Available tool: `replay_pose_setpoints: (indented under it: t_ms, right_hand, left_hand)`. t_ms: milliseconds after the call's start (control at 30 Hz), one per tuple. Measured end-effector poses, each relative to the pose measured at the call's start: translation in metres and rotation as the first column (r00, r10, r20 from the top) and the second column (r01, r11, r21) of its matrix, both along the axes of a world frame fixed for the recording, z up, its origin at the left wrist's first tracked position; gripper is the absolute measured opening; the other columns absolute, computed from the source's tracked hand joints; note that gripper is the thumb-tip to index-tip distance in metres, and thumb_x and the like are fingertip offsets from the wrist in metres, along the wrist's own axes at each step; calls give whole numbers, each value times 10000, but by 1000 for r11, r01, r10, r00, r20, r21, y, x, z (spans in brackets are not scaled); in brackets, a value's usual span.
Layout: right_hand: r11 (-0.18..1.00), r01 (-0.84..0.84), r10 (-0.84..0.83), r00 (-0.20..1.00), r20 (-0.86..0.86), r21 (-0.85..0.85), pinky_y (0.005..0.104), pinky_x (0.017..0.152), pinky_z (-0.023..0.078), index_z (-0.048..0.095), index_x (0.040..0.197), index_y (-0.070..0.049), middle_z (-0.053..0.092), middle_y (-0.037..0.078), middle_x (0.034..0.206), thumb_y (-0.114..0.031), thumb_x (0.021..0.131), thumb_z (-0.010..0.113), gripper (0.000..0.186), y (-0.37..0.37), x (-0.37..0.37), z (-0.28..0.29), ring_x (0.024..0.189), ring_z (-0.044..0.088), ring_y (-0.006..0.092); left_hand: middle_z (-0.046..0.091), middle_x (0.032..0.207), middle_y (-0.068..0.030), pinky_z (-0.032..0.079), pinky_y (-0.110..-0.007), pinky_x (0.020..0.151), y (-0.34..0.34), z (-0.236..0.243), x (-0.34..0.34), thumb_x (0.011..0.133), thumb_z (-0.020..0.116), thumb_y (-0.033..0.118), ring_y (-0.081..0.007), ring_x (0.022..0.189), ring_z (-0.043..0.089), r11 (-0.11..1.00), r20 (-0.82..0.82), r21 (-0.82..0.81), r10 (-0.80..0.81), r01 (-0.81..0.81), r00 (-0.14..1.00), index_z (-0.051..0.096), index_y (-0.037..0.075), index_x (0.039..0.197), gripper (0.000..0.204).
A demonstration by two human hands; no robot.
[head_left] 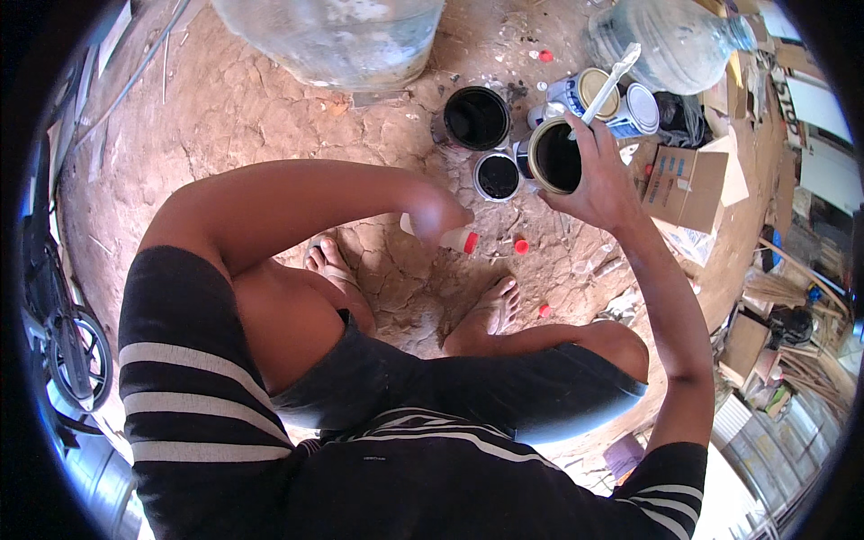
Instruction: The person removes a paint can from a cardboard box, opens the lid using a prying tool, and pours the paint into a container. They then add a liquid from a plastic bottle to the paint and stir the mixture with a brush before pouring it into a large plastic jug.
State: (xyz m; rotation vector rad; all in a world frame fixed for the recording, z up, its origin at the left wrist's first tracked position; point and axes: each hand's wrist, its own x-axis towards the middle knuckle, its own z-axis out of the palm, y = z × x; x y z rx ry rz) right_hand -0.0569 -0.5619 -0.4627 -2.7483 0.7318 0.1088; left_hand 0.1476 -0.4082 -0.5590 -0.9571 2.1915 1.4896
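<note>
Inside the held can [533, 164], dark contents [560, 162]

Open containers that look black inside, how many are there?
3: a big bucket on the ground, a smaller can beside it, nearer the person, and the held can in the right hand. Others could be hidden.

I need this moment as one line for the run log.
left hand: holds red-tipped bottle | right hand: holds can, stick at its rim | ground: black tub, smaller can, red caps
</note>
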Motion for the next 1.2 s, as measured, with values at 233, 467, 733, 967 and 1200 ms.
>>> replay_pose_setpoints:
  t_ms: [233,467,733,967,1200]
  right_hand:
    - [989,-134,128,986,-103,-57,511,1027,493,404,1466,-11,456,302,1345,-311,627,895,1018,0,54,15,1249,502,504]
    - [986,-152,110,906,-410,-71,510,1026,506,374,1505,-9,444,307,1387,-261,597,918,1088,9,97,28,1256,504,501]
    - [980,-166,93,874,-477,-113,500,1005,525,363,1508,-18,445,296,1397,-297,605,913,1093,13,108,35,1256,516,486]
    - [974,-174,89,879,-468,-143,504,986,534,370,1502,-31,461,287,1360,-314,603,906,1085,11,104,42,1241,523,482]
    - [977,-169,84,865,-494,-130,503,1016,513,368,1501,-32,467,293,1360,-312,611,900,1075,12,109,48,1246,516,486]
  left_hand:
    - [687,1125,-207,531,-492,856,-2,3,-3,753,788,244,-395,1055,667,991,13,-32,-127,128,992,504,36,1326,672]
    - [676,1137,-239,542,-471,867,-2,-7,-13,709,817,218,-388,1041,666,987,-24,-12,-161,161,987,477,-6,1367,774]
    - [684,1121,-244,530,-479,875,0,-6,-15,741,797,204,-400,1057,659,979,1,-10,-203,203,979,419,-1,1412,798]
    - [680,1155,-237,516,-487,907,-2,12,-10,747,795,197,-407,1079,649,982,7,-28,-184,185,983,428,18,1417,785]
    - [665,1178,-249,513,-498,914,-1,-1,-14,759,777,190,-420,1089,639,979,-16,-64,-193,191,981,425,10,1422,772]
